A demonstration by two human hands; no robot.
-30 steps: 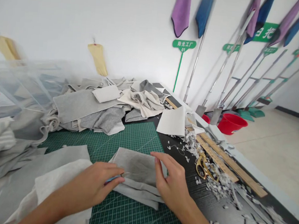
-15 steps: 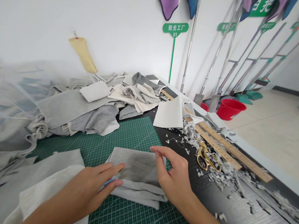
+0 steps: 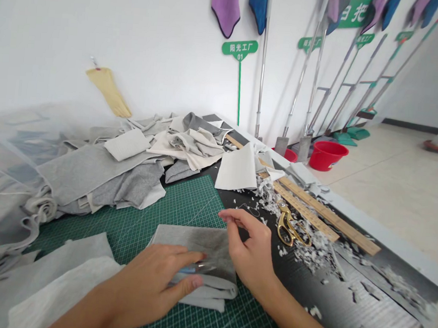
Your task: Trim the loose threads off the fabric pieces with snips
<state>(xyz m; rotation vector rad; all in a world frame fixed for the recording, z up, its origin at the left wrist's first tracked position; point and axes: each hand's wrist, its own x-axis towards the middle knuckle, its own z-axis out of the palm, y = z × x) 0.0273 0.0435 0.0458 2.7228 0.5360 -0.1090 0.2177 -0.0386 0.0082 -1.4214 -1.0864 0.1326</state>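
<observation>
A folded grey cloth [image 3: 209, 238] with a darker patch lies on the green cutting mat [image 3: 186, 197]. Over its near left part is my left hand [image 3: 156, 280], thumb and index finger around a small blue tool with a shiny metal end [image 3: 190, 270]; most of it is hidden, so its kind does not show. My right hand [image 3: 252, 250] hovers by the cloth's right edge, thumb and index finger pinched together. Whatever is between those fingertips is too small to make out. Loose grey and white cloth pieces [image 3: 77, 274] lie left of my left hand.
Piled grey fabric [image 3: 90, 164] covers the table's back left. To the right lie gold-handled scissors [image 3: 288, 227], wooden rulers [image 3: 314, 212] and lint scraps [image 3: 310, 254]. A white cloth piece [image 3: 237, 170] lies behind my right hand. A red bucket [image 3: 328, 156] stands on the floor.
My left hand has moved right over the cloth, and more of the tool's metal end shows. The right hand stays pinched near the cloth's right edge. The view has turned slightly right.
</observation>
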